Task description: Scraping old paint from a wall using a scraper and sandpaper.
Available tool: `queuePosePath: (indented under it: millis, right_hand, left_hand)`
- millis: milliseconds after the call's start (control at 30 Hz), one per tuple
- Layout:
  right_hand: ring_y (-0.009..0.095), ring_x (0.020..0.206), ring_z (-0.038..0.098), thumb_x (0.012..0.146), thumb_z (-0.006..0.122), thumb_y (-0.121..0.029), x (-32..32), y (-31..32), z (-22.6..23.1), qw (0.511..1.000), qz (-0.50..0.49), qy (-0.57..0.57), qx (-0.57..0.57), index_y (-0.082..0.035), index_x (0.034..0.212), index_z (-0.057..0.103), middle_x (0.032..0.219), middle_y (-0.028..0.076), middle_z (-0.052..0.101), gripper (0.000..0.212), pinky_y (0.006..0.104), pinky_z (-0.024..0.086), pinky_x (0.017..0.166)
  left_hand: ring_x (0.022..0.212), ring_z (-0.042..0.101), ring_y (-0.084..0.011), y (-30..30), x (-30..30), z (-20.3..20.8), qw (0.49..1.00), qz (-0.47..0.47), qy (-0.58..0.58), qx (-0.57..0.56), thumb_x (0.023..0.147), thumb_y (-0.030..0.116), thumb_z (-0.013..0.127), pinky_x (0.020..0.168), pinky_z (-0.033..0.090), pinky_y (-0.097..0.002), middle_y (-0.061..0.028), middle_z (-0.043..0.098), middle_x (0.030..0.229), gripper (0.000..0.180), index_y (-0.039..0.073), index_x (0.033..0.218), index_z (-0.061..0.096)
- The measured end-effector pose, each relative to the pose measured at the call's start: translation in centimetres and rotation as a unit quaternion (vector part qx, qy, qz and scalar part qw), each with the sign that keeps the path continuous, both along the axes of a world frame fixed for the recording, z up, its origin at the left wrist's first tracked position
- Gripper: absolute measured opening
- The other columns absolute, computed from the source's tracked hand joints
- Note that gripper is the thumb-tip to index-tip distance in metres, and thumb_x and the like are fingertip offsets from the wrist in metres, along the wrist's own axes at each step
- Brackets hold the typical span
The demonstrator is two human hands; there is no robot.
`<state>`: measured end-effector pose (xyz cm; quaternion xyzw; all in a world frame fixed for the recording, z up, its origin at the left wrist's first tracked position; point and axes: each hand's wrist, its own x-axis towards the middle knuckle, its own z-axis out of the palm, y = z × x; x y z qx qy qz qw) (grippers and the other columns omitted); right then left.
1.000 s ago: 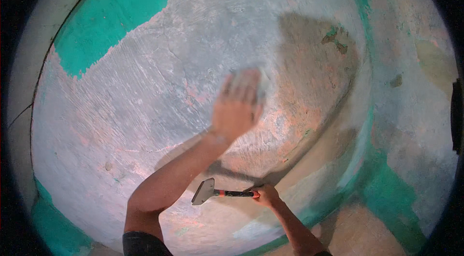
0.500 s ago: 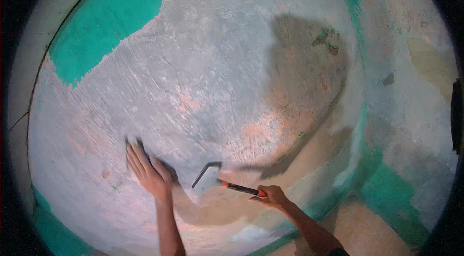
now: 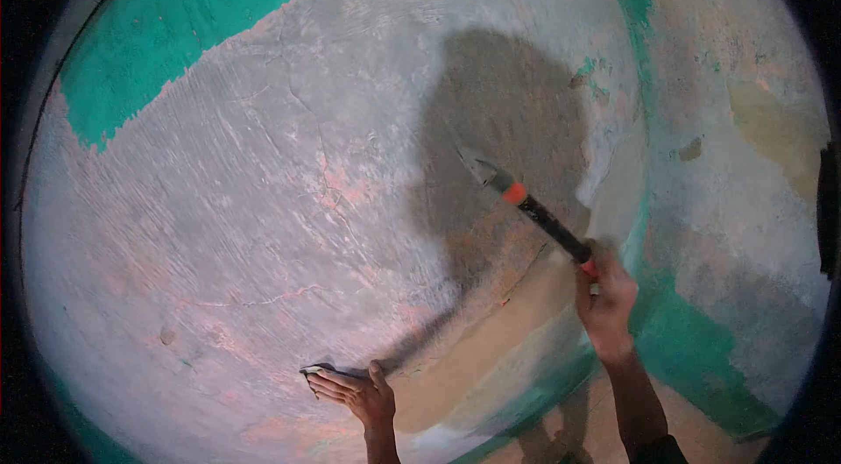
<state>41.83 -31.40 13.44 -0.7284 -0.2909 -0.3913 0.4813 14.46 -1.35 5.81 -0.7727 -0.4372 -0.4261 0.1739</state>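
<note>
Along the patchy wall (image 3: 219, 201), left hand (image 3: 370, 394) low, grip unclear; right hand (image 3: 607, 299) tight around a black-handled scraper (image 3: 554, 227)

Left hand (image 3: 366, 396) low, right hand (image 3: 607, 299) higher

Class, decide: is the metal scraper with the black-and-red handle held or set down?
Held: the right hand is closed around the red end of the scraper.
</note>
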Motion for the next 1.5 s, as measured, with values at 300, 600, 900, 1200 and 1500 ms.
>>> queuePosePath:
  millis: [300, 600, 900, 1200, 1500]
  right_hand:
    - [0.03, 0.071, 0.056, 0.079, 0.064, 0.005, -0.6, -0.4, 0.3, 0.969, -0.215, -0.035, -0.119, -0.02, 0.138, 0.059, 0.083, 0.01, 0.052, 0.064, 0.0391, 0.047, 0.063]
    - [0.027, 0.071, 0.059, 0.075, 0.061, 0.003, -0.9, -1.7, -0.4, 0.989, -0.078, 0.007, -0.128, -0.024, 0.139, 0.059, 0.085, 0.008, 0.051, 0.07, 0.0381, 0.051, 0.06]
    - [0.028, 0.067, 0.06, 0.08, 0.064, 0.004, -1.6, -0.9, 0.3, 0.994, -0.031, 0.028, -0.101, -0.014, 0.133, 0.062, 0.081, 0.009, 0.055, 0.057, 0.038, 0.05, 0.058]
    - [0.029, 0.074, 0.061, 0.075, 0.064, -0.001, -1.6, -0.8, 0.8, 0.995, -0.012, 0.028, -0.091, -0.02, 0.136, 0.061, 0.089, 0.01, 0.057, 0.064, 0.0413, 0.051, 0.063]
    - [0.031, 0.072, 0.06, 0.079, 0.063, 0.0, -2.7, -0.4, 1.5, 0.998, -0.007, 0.03, -0.061, -0.019, 0.136, 0.061, 0.088, 0.01, 0.056, 0.061, 0.0416, 0.05, 0.061]
  left_hand:
    - [0.145, -0.003, -0.0583, 0.0, 0.0, 0.1, 1.0, 0.011, 0.009, 0.021, 0.099, 0.058, 0.04, 0.114, 0.003, -0.0678, -0.0433, -0.006, 0.154, 0.099, -0.014, 0.15, -0.006]
    - [0.147, -0.007, -0.0531, -0.2, 0.1, 0.2, 1.0, 0.016, 0.008, 0.025, 0.1, 0.061, 0.035, 0.115, 0.001, -0.0654, -0.0361, -0.01, 0.157, 0.098, -0.007, 0.153, -0.011]
    - [0.147, -0.008, -0.0534, 0.0, 0.3, -0.1, 0.999, 0.034, 0.008, -0.005, 0.099, 0.061, 0.036, 0.114, 0.001, -0.0679, -0.035, -0.012, 0.158, 0.099, -0.007, 0.153, -0.013]
    - [0.145, 0.0, -0.0587, 0.0, 0.3, 0.2, 0.999, 0.033, 0.019, 0.037, 0.099, 0.061, 0.038, 0.113, 0.006, -0.068, -0.0409, -0.004, 0.155, 0.102, -0.015, 0.15, -0.006]
    - [0.145, 0.0, -0.0589, 0.1, 0.1, 0.3, 0.999, 0.028, 0.011, 0.041, 0.098, 0.061, 0.039, 0.113, 0.006, -0.0684, -0.0407, -0.004, 0.156, 0.102, -0.014, 0.151, -0.004]
